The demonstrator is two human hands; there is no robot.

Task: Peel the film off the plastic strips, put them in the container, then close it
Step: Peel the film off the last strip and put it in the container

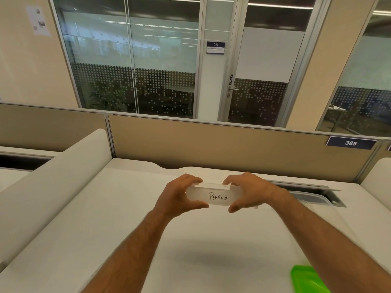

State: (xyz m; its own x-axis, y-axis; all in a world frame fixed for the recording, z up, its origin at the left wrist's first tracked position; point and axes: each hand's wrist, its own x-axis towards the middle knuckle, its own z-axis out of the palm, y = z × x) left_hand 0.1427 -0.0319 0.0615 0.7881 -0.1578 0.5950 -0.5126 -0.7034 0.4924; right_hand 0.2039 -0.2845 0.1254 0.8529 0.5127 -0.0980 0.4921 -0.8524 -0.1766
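At the near right corner a bright green thing is cut off by the frame edge and blurred, so what it is cannot be told. Beyond the right forearm a clear container lies in or by the desk's cable slot, partly hidden by the arm; its shape and contents are hard to make out. Both forearms run out of the bottom of the view.

A frosted plastic strip with "PENGUIN" handwritten on it is held up over the middle of the white desk, its shadow falling on the desk nearer the camera. The left hand grips the strip's left end, thumb on the near edge and curled fingers over the far edge. The right hand grips the right end the same way. The strip spans the gap between the two hands, its ends covered by the palms. Whether film is on it cannot be told.

A beige partition stands at the far side, carrying a dark label reading 385.
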